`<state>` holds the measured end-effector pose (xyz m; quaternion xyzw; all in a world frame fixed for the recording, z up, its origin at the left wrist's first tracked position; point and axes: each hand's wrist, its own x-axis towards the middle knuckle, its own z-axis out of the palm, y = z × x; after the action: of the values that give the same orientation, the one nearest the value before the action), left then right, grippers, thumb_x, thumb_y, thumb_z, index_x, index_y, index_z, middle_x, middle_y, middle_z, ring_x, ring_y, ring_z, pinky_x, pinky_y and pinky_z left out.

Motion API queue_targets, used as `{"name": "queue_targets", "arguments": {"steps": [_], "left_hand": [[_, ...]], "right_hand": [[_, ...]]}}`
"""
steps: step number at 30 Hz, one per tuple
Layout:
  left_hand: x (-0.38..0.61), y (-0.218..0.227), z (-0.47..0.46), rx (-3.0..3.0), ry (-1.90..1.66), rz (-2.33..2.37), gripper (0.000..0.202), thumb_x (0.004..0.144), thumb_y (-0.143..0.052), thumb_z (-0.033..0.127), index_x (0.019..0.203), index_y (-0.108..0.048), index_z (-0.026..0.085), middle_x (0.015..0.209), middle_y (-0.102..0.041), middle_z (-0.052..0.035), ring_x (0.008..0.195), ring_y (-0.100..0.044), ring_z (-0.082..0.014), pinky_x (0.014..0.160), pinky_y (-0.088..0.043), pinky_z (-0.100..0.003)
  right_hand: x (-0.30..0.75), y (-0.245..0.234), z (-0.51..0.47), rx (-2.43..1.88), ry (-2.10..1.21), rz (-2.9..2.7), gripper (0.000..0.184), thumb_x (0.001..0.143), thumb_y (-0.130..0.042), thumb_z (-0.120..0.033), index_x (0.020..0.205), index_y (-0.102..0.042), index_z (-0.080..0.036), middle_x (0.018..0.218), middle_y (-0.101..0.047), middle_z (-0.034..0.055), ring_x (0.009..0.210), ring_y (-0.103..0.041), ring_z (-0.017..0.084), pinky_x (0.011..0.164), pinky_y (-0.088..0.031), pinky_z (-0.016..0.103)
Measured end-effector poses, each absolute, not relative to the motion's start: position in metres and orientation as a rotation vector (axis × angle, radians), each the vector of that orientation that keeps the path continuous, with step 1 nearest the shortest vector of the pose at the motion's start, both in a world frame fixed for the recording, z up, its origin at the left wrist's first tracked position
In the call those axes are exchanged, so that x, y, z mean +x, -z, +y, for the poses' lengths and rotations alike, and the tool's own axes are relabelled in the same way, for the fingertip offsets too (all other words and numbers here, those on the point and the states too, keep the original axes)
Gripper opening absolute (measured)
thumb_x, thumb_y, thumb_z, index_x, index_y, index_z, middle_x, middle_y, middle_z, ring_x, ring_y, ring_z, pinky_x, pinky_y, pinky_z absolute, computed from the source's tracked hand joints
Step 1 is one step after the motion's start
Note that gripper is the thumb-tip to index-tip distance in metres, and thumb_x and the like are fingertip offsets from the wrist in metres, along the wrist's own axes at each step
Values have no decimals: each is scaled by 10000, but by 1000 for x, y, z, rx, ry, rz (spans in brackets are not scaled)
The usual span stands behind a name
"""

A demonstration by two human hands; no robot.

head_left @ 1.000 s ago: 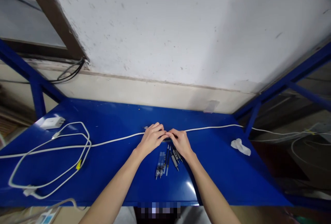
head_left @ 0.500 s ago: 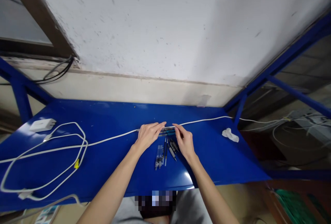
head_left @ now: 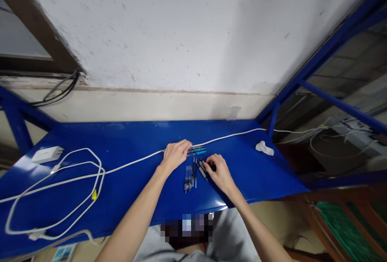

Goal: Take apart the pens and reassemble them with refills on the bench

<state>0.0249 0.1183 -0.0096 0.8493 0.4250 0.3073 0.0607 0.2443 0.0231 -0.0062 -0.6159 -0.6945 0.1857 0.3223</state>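
With the left hand curved over the far pens on the blue table, and the right hand bent by the gray pieces; cannot tell if pinching with either. Looks partly done, with clear tubes and dark refills in rows, not joined.

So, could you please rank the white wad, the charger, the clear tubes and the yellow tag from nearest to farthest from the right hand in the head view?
From the right hand:
1. Clear tubes: just to its left.
2. White wad: off to its right.
3. Yellow tag: well to its left.
4. Charger: at the far left.
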Motion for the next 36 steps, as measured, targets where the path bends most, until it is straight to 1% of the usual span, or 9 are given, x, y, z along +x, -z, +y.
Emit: {"name": "queue_targets", "arguments": {"steps": [7,10,12,19,23,26,29,31,36], "left_hand": [[28,14,121,2592,-971,1289,258,1067,-470,285,1011,-720,255,918,-754,12,784,-710,-149,596,-351,-264],[28,14,122,2606,-979,1298,255,1058,-481,274,987,-725,250,898,-753,15,771,-715,-149,587,-354,-268],[28,14,122,2600,-985,1300,255,1053,-489,272,971,-728,246,876,-748,14,754,-714,-147,580,-358,-268],[34,11,108,2463,-1123,1250,240,1048,-525,265,992,-755,228,868,-753,-3,757,-718,-126,622,-430,-221],[39,12,104,2410,-1209,1211,230,1041,-544,253,1013,-769,214,856,-753,-16,744,-717,-121,636,-460,-206],[40,12,107,2341,-1265,1228,224,1035,-559,256,1012,-777,211,885,-764,-27,776,-728,-132,686,-499,-211],[40,13,108,2323,-1286,1220,218,1031,-565,248,1037,-780,214,911,-771,-32,787,-731,-137,705,-519,-218],[40,13,108,2327,-1317,1207,209,1026,-573,239,1038,-780,213,910,-774,-32,782,-732,-136,700,-525,-217],[36,7,115,2346,-1424,1179,185,1011,-591,223,1013,-774,203,906,-781,-41,785,-736,-149,718,-543,-230]], "right_hand": [[247,2,22,-1609,-571,-1837,124,957,-626,-255,845,-668,-224,803,-636,15,825,-563,214,843,-407,363],[247,2,22,-1617,-549,-1857,113,944,-642,-254,838,-660,-220,793,-613,9,829,-571,213,877,-403,374],[246,2,21,-1625,-525,-1881,109,947,-639,-258,847,-656,-219,794,-602,10,837,-570,218,867,-401,373],[247,7,18,-1600,-557,-1882,62,944,-662,-261,915,-712,-238,803,-628,9,855,-603,228,914,-395,399],[248,11,19,-1569,-574,-1831,58,924,-677,-226,886,-721,-230,789,-635,11,848,-606,228,900,-411,397],[250,13,20,-1533,-589,-1763,74,908,-678,-216,841,-710,-218,760,-621,10,800,-591,216,848,-431,378],[255,13,18,-1506,-615,-1642,95,910,-666,-241,829,-707,-211,740,-622,15,781,-580,217,784,-442,358],[258,10,17,-1501,-652,-1528,116,916,-663,-278,838,-712,-208,759,-658,23,792,-598,221,774,-445,356],[257,-3,22,-1412,-837,-1385,154,887,-720,-363,848,-741,-215,881,-753,42,862,-674,230,860,-457,375]]}}
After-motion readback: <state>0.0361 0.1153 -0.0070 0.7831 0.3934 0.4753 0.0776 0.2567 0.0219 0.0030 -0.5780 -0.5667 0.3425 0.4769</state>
